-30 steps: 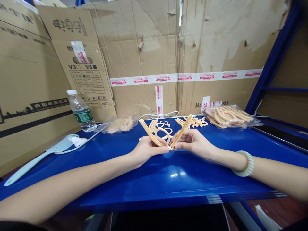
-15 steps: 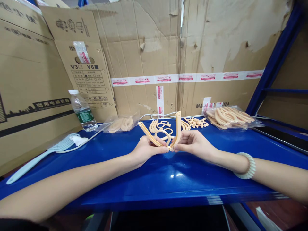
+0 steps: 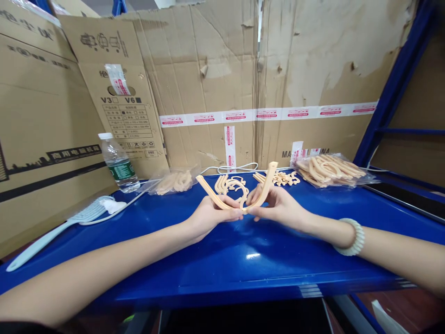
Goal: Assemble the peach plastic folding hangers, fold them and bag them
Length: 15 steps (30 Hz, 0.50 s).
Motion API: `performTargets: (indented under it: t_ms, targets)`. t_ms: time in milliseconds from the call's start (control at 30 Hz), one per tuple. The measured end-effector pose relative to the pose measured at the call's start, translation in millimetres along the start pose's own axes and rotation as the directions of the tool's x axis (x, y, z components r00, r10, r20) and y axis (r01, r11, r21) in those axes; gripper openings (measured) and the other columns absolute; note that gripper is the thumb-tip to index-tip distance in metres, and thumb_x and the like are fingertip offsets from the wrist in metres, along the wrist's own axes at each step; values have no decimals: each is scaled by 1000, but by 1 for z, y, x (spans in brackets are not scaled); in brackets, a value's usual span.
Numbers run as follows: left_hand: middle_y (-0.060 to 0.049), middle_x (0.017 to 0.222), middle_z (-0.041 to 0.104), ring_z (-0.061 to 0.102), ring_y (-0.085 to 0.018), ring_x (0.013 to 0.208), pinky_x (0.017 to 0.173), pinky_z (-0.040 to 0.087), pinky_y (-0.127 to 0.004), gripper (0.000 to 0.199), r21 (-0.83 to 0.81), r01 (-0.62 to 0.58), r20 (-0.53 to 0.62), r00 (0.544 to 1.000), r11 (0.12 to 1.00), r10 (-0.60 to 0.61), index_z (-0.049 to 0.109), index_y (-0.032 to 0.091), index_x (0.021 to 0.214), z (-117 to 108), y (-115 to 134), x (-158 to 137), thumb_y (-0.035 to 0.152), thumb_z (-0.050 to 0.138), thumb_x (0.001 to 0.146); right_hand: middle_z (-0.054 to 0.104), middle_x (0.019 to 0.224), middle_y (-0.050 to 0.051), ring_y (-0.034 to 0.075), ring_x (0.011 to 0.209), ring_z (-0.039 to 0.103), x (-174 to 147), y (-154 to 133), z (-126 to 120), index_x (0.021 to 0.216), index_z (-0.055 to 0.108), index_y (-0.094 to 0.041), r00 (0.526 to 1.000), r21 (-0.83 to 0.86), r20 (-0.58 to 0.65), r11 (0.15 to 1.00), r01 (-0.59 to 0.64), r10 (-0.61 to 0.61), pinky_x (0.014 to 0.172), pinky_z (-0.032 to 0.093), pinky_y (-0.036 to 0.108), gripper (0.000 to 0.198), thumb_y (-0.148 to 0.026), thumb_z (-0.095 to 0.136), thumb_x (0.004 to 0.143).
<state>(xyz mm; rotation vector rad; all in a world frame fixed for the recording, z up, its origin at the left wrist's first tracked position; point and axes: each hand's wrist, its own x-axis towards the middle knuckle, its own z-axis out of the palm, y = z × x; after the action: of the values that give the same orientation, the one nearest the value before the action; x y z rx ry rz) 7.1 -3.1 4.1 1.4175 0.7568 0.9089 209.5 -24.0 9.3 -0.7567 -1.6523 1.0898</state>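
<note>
Gripped a grooved, curved strip (image 3: 208,191) in the left hand (image 3: 208,214), with the thumb in front and the other fingers mostly hidden behind it. Pinched a broad-faced curved strip (image 3: 269,181) near its lower end in the right hand (image 3: 280,205), with the far fingertips partly covered. Held both strips above the blue tabletop (image 3: 222,264), splayed in a V, with the lower ends brought together at the fingertips. Could not tell joined from merely touching there, the spot being small and half covered by the thumbs. Saw a thin curved piece (image 3: 242,202) rising between the hands, but could not trace its full outline against like-coloured parts behind.

Made out loose strips (image 3: 221,184) beyond the left hand and a heap of small pieces (image 3: 287,177) beyond the right, both partly blocked by the held strips or the fingers. Found more parts inside a left plastic bag (image 3: 177,181) and a fuller right plastic bag (image 3: 330,168), blurred by creased, shiny film. Noticed a white cable (image 3: 236,168) along the back, lost in places behind other things. Could not read the small print on the water bottle (image 3: 120,170), nor identify the white wad (image 3: 113,204) on the light-blue slotted paddle (image 3: 34,248). Saw a dark flat panel (image 3: 410,200) cut off at the right edge, and lettering on the cardboard (image 3: 208,65) interrupted by tape. Lost both forearms at the picture's borders.
</note>
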Motion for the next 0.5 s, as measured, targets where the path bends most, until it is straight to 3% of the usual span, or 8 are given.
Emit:
performTargets:
  t_ms: [100, 167, 267, 400, 500]
  targets:
    - [-3, 67, 70, 67, -12, 66, 67, 55, -22, 27, -94, 15, -31, 999, 995, -18, 67, 10, 75, -9, 10, 7, 18, 85, 57, 62, 70, -2, 11, 61, 61, 6, -13, -25, 70, 59, -17, 999, -25, -36, 999, -23, 22, 51, 53, 21, 27, -29, 82, 62]
    - [-4, 69, 70, 67, -11, 66, 68, 55, -20, 24, -121, 4, -62, 998, 993, -11, 66, 10, 77, -20, 16, 14, 14, 83, 60, 65, 70, -2, 9, 55, 59, 9, -21, -46, 72, 59, -17, 997, -110, 43, 992, -67, 72, 51, 52, 23, 27, -30, 81, 63]
    - [-4, 68, 69, 67, -10, 64, 67, 55, -17, 17, -131, 42, -77, 996, 990, -53, 66, 10, 75, -41, 25, 26, 9, 79, 66, 68, 73, 1, 13, 61, 62, 14, -29, -74, 75, 63, -16, 986, -341, 144, 939, -33, 87, 58, 52, 27, 27, -36, 79, 66]
    - [-5, 73, 71, 68, -11, 70, 69, 55, -16, 15, -89, 52, -34, 998, 995, -55, 67, 11, 78, -68, 33, 36, 9, 77, 66, 70, 78, 5, 19, 76, 65, 18, -34, -93, 79, 69, -16, 978, -640, 200, 763, 90, 53, 68, 51, 31, 27, -42, 73, 72]
    - [-5, 76, 71, 68, -12, 74, 72, 54, -18, 18, 110, 27, 47, 998, 994, -32, 70, 12, 81, -83, 37, 39, 15, 78, 66, 70, 82, 5, 20, 79, 65, 20, -33, -99, 79, 71, -17, 953, -769, 299, 603, 210, 49, 71, 49, 32, 24, -40, 70, 74]
